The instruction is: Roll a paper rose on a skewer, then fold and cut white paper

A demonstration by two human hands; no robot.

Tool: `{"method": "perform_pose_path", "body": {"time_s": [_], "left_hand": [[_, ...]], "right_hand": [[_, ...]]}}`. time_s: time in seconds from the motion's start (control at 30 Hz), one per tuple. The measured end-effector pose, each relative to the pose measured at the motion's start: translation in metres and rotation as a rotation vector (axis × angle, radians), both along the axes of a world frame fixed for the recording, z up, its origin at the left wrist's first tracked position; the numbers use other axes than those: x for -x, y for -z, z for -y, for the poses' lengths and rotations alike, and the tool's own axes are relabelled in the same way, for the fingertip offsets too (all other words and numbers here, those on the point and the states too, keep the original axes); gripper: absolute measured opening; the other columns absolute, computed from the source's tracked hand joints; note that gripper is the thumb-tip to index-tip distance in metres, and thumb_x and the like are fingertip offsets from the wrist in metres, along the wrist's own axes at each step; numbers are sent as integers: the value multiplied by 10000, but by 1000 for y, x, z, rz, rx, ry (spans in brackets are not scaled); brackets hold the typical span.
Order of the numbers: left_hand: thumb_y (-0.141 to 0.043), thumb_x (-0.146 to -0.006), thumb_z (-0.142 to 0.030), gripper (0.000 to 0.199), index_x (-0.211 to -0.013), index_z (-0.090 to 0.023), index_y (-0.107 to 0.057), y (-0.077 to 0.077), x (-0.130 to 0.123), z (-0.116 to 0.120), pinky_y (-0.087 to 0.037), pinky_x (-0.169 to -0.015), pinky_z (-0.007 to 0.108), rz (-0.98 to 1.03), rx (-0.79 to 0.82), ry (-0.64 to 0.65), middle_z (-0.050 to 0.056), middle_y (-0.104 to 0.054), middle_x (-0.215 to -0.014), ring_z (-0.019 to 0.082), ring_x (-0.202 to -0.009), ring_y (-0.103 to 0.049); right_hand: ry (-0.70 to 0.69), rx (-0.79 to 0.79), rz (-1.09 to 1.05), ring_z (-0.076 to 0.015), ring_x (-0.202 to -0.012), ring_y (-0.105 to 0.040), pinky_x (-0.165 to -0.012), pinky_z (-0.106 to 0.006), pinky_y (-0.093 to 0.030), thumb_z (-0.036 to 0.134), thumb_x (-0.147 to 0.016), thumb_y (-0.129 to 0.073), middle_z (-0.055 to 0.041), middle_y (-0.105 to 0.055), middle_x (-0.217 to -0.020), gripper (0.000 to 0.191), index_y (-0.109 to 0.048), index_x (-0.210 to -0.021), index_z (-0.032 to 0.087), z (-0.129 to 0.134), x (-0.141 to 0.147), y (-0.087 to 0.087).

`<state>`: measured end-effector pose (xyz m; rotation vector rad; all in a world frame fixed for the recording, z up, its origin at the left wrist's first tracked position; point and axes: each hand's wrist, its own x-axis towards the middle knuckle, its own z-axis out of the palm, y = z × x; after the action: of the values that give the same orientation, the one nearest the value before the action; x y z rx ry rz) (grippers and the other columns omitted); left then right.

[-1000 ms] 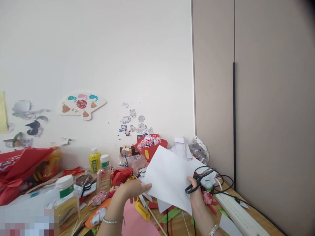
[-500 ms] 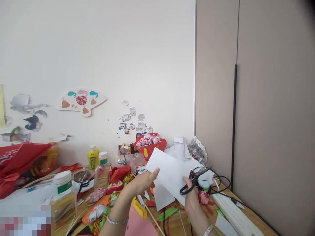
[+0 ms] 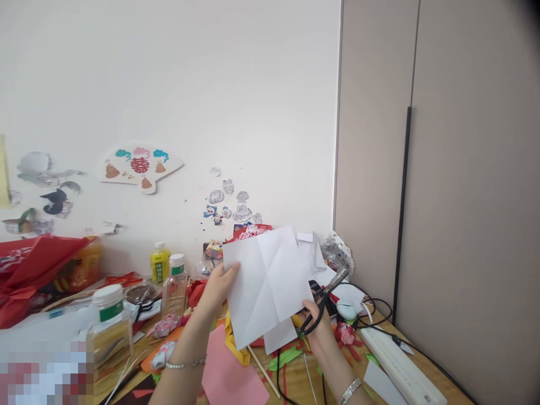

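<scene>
A creased sheet of white paper (image 3: 264,287) is spread out in front of me, above the cluttered table. At its left edge my left hand (image 3: 221,284) pinches it, thumb on the near face. My right hand (image 3: 317,329) grips its lower right corner and also has black-handled scissors (image 3: 323,304) hooked in it, blades pointing up and right. The creases cross near the sheet's middle. A second piece of white paper (image 3: 280,337) shows below it, and pink paper (image 3: 234,365) lies on the table under my left forearm.
Clear jars with white lids (image 3: 108,298) and a yellow bottle (image 3: 160,264) stand at left. A white power strip (image 3: 400,365) and black cables (image 3: 382,312) lie at right. Paper scraps, a wooden stick (image 3: 264,371) and a red bouquet (image 3: 42,270) crowd the wooden table.
My left hand has moved left and up and taken hold of the sheet's left edge. The sheet has opened out flat, showing its creases. The scissors stay in my right hand.
</scene>
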<state>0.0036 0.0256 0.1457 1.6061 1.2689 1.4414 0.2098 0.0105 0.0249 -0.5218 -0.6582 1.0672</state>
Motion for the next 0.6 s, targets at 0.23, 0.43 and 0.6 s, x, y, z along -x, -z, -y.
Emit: {"method": "perform_pose_path", "body": {"time_s": [0.23,0.43,0.6], "left_hand": [[-363,-801,-407,347,-841,-187,-628,-6,21,-1,-458,-651,281,-410,-299,-252,22,-682,-761,218,-734,-605],[-368,-813,-449,377,-791,-178,-629,-7,28,-1,-460,-651,267,-369,-331,-274,21,-689,-774,220,-750,-599],[-372,-803,-451,374,-769,-153,-596,-10,44,0,-459,-601,295,-229,-271,-544,51,-651,-681,230,-674,-592]], "right_hand": [[-124,-11,23,-190,-811,-625,-658,-275,-507,223,-594,-720,-30,-659,-919,461,-557,-1025,199,3,10,6],[-89,-43,90,-135,-631,-570,-617,-257,-477,225,-609,-731,26,-612,-721,385,-557,-951,200,3,10,4],[-179,-53,261,-142,-609,-541,-646,-282,-452,341,-664,-712,33,-557,-631,309,-560,-896,204,8,8,2]]}}
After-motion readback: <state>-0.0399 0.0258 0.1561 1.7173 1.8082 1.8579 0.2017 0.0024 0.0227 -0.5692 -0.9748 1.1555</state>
